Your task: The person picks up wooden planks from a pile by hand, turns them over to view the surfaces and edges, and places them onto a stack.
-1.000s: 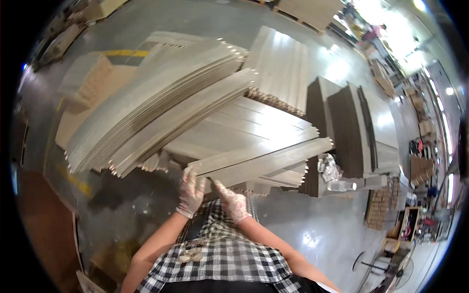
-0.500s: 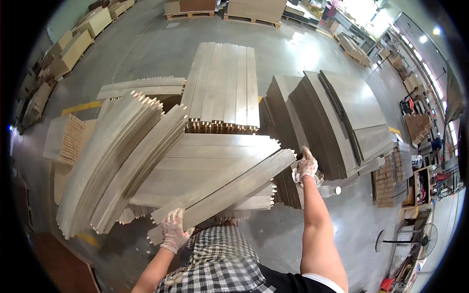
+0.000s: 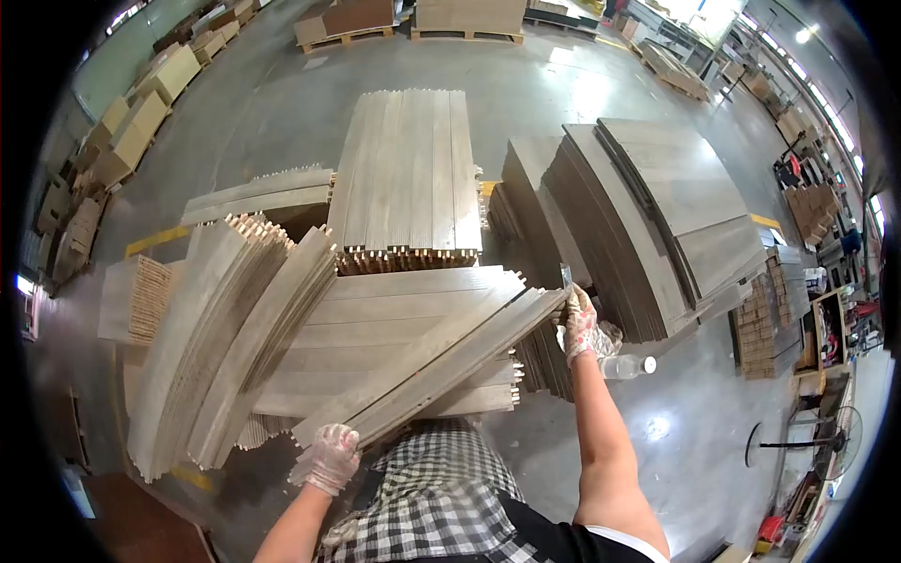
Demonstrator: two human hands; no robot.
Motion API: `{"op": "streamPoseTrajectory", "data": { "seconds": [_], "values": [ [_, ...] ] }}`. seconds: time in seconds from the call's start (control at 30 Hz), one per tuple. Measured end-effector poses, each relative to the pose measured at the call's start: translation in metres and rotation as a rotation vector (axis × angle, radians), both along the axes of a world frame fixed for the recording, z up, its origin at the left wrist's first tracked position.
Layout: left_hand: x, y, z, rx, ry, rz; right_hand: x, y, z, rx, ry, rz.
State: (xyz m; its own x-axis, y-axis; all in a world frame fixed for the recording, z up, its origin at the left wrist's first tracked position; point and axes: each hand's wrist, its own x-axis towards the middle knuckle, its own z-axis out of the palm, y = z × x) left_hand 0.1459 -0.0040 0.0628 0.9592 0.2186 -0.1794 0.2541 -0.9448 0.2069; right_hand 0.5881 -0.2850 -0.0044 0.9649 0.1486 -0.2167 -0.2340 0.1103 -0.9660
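My left hand, in a white glove with red marks, is closed around the near left end of a long grey wooden plank. The plank slants up to the right, on edge, across a stack of grey boards. My right hand, gloved the same way, is at the plank's far right end. Its fingers pinch a small, flat, shiny blade-like tool that points up; its exact kind is unclear. Below that hand are a crumpled white wad and a clear plastic bottle.
More planks are stacked ahead, and leaning plank rows stand at left. Large grey panels lean at right. A pedestal fan is at the lower right. Loaded pallets line the back.
My right hand has moved slightly down and left to the plank's end, and the small tool now shows upright. The plank has tipped more on edge. The whole view has shifted slightly.
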Motion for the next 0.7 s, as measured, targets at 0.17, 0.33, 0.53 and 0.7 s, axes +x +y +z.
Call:
{"op": "streamPoseTrajectory", "data": {
  "seconds": [0.17, 0.33, 0.53, 0.7],
  "values": [
    [0.015, -0.027, -0.016, -0.065, -0.214, 0.096, -0.006, -0.033, -0.042, -0.216, 0.006, -0.029],
    [0.009, -0.025, -0.037, -0.065, -0.185, 0.166, -0.024, -0.020, -0.026, -0.682, -0.215, -0.176],
    [0.014, -0.031, -0.035, -0.032, -0.244, 0.136, -0.111, -0.011, -0.032, -0.465, -0.732, 0.364],
    [0.008, -0.028, -0.041, -0.021, -0.216, 0.159, -0.070, 0.000, 0.013, -1.149, -0.799, 0.230]
  ]
}}
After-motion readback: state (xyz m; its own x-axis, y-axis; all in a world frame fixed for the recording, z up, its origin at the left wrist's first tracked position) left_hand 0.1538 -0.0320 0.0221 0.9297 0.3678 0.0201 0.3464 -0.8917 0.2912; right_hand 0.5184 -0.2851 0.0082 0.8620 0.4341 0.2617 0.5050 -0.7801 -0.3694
